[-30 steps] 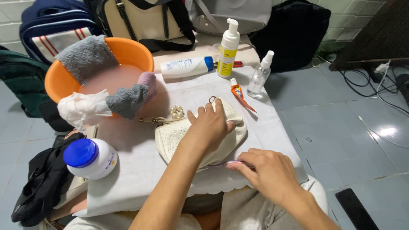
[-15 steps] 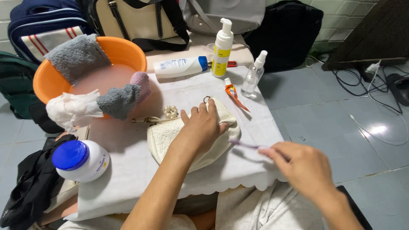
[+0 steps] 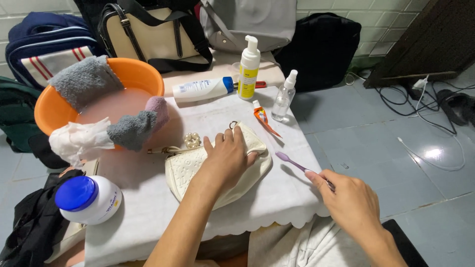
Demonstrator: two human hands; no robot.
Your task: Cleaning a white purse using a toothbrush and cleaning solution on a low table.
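Observation:
My left hand [image 3: 225, 160] lies flat on a small cream embossed purse [image 3: 190, 175] in the middle of a white cloth-covered table [image 3: 277, 193]. A gold chain with a pearl charm [image 3: 190, 140] trails off the purse to the upper left. My right hand [image 3: 346, 198] holds a purple toothbrush [image 3: 292, 162] by its handle at the table's right edge, its head pointing left toward the purse, a short gap away.
An orange basin [image 3: 49, 111] of cloudy water with grey cloths and a white tissue sits at the back left. Behind the purse are a lying lotion bottle [image 3: 203, 89], a pump bottle [image 3: 248, 64], a clear spray bottle [image 3: 284, 96] and a small orange tube [image 3: 261, 116]. A blue-lidded jar [image 3: 89, 198] stands front left. Bags line the wall.
My right hand has moved from the table's front edge out to the right and now holds the purple toothbrush up beside the purse. My left hand has stayed on the purse.

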